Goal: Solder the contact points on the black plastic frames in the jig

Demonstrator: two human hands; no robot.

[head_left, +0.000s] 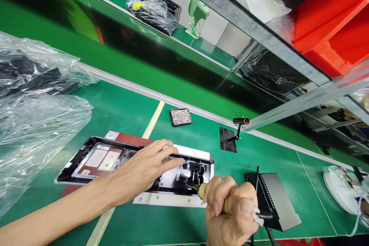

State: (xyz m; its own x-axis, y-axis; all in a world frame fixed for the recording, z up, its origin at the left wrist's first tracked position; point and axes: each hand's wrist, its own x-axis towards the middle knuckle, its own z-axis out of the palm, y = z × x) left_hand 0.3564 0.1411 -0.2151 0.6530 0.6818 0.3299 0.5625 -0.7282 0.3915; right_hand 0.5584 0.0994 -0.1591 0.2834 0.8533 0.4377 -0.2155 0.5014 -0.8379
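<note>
A long black plastic housing (pixel 95 141) lies open side up on a white and dark red fixture (pixel 170 199). My left hand (pixel 148 165) rests across the middle of the housing, fingers stretched out and somewhat apart. Closed around a yellow-handled soldering iron (pixel 202 191) is my right hand (pixel 233 207), near the housing's right end. The iron's tip points into the inside of the housing; whether it touches cannot be made out. A black cord runs from the handle's rear. Part of the housing is hidden under my left hand.
A small black tray (pixel 181 117) of tiny metal parts lies behind the fixture. A small camera-like device (pixel 241 121) stands on a black plate. Clear plastic bags (pixel 40 130) cover the left. A black metal box (pixel 279 196) sits right; a metal shelf frame (pixel 259 23) hangs above.
</note>
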